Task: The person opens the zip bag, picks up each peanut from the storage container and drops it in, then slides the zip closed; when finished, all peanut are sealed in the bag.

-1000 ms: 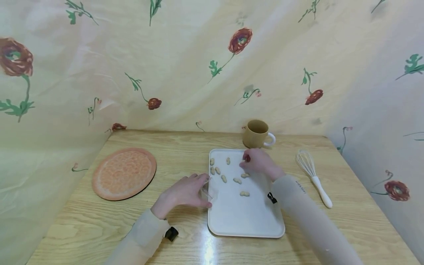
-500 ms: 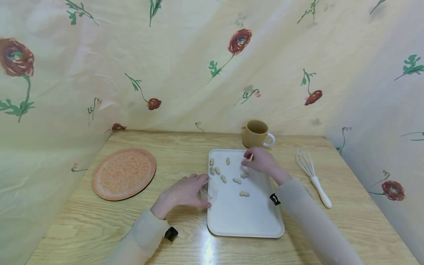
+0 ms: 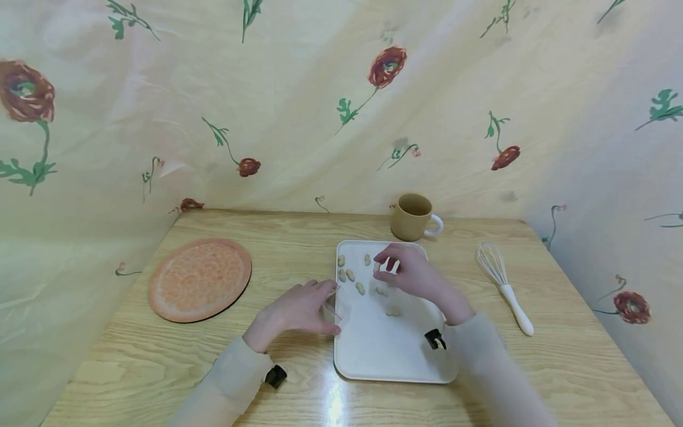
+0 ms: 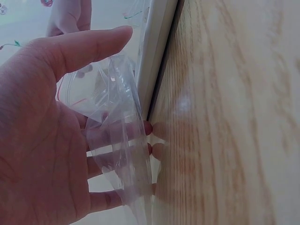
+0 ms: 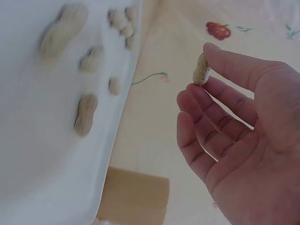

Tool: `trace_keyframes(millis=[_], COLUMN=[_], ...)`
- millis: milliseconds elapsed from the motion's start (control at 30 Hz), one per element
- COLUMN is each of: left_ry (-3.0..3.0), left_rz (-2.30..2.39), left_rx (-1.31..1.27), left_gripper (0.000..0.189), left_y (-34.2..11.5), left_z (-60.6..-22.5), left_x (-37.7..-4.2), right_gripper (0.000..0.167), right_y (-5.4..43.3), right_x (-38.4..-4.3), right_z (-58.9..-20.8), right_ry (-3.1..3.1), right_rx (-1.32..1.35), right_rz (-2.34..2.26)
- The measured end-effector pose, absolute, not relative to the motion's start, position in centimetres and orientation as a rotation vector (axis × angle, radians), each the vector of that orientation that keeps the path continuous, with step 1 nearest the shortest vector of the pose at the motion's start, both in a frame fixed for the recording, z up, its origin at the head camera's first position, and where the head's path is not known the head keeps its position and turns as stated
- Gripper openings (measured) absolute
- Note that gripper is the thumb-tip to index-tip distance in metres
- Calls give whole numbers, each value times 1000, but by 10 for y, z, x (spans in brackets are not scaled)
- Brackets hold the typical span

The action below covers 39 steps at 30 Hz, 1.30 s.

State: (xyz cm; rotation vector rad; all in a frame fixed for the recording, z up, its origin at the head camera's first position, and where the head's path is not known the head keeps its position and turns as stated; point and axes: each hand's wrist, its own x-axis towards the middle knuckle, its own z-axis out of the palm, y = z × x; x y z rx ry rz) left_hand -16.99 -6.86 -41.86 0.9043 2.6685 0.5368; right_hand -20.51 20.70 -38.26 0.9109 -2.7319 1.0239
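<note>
In the head view my right hand (image 3: 411, 273) is over the far half of a white tray (image 3: 395, 350). Its thumb and index finger pinch a peanut (image 5: 201, 70) in its shell, raised off the tray, while the other fingers curl loosely below. My left hand (image 3: 299, 311) is at the tray's left edge, holding a clear plastic bag (image 4: 117, 103) between a spread thumb and fingers. Through the film, its fingers show behind the bag. More peanuts (image 3: 360, 289) lie scattered on the tray, several grouped near its far left corner; part of the tray is hidden under my right hand.
Behind the tray stands a tan mug (image 3: 411, 218) with a white handle. A whisk (image 3: 507, 287) lies to the right, and a round orange-pink mat (image 3: 200, 280) lies to the left on the wooden table (image 3: 283, 243). A flowered cloth (image 3: 299, 107) hangs behind.
My right hand has come up from the far right part of the tray and shifted left, carrying a peanut. The left hand and bag have stayed in place.
</note>
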Motion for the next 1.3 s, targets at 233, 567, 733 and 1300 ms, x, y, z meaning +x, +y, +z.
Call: trace_keyframes(millis=[233, 567, 733, 1300], left_ry=[2674, 2681, 2691, 2675], left_rz=[552, 543, 520, 529], left_rx=[923, 927, 923, 901], left_gripper=[87, 88, 87, 87], left_y=[-69, -69, -69, -69], left_z=[-420, -421, -420, -418], left_x=[-171, -171, -170, -170], right_gripper=[21, 22, 21, 23], right_y=[190, 173, 165, 156], right_x=[-191, -179, -174, -165], right_z=[-390, -401, -407, -407], right_ry=[-2683, -2756, -2784, -2832], right_rx=[972, 1079, 1118, 1151], right_rz=[1075, 1032, 1010, 992])
